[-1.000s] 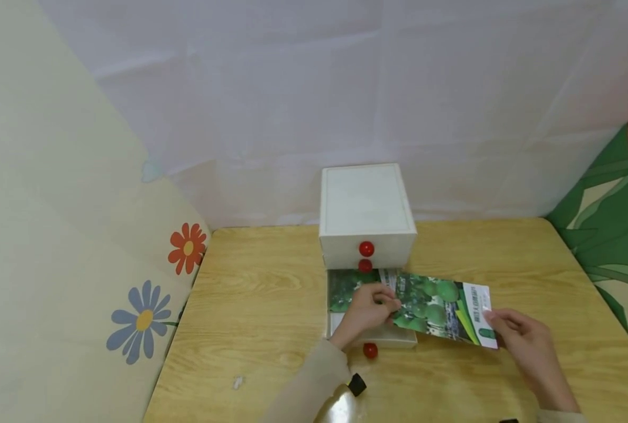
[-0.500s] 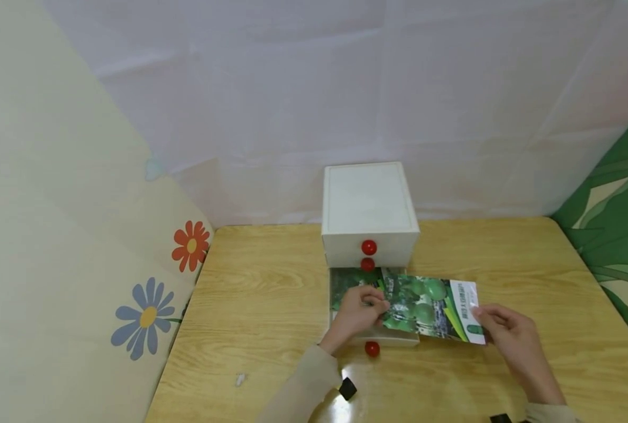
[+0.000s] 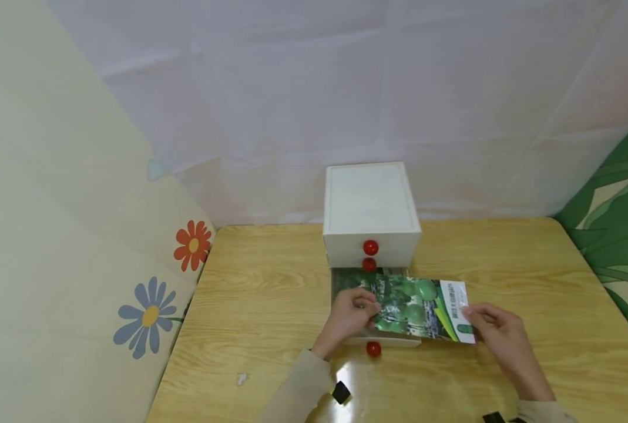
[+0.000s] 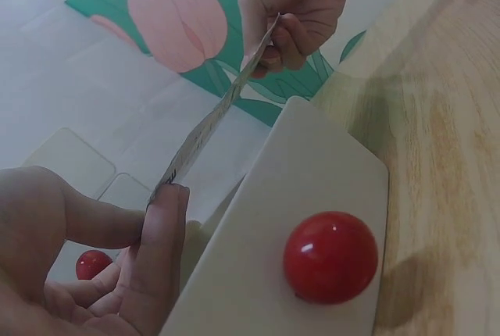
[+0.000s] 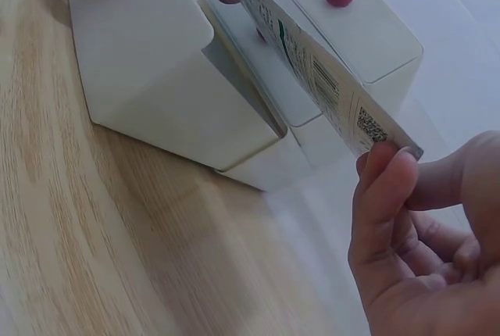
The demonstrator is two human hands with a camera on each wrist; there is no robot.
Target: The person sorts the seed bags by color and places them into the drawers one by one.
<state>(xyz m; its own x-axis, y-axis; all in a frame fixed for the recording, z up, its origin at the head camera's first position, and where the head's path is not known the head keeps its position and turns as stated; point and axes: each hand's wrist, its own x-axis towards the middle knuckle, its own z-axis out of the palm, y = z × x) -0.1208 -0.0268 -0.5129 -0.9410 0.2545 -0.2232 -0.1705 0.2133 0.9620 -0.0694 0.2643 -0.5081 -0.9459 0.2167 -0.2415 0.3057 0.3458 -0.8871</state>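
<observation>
A flat seed packet (image 3: 414, 305) with green round fruit printed on it is held between both hands over the pulled-out bottom drawer (image 3: 398, 341). My left hand (image 3: 348, 317) pinches its left end between thumb and fingers, above the drawer. The white right end is pinched by my right hand (image 3: 504, 338), out past the drawer's right side. In the right wrist view the back of the packet shows a barcode and a QR code. Inside the drawer lies another green printed packet (image 3: 348, 279), partly covered by my left hand and the held packet.
The small white drawer cabinet (image 3: 369, 200) stands at the back of the wooden table (image 3: 266, 294), its upper drawers closed with red knobs (image 3: 370, 247). A red knob (image 4: 330, 258) sticks out from the open drawer's front. A small white scrap (image 3: 242, 379) lies at left.
Both hands have shifted left with the seed packet, so it overlaps more of the open drawer. Both ends stay pinched. The cabinet and drawer hold their place.
</observation>
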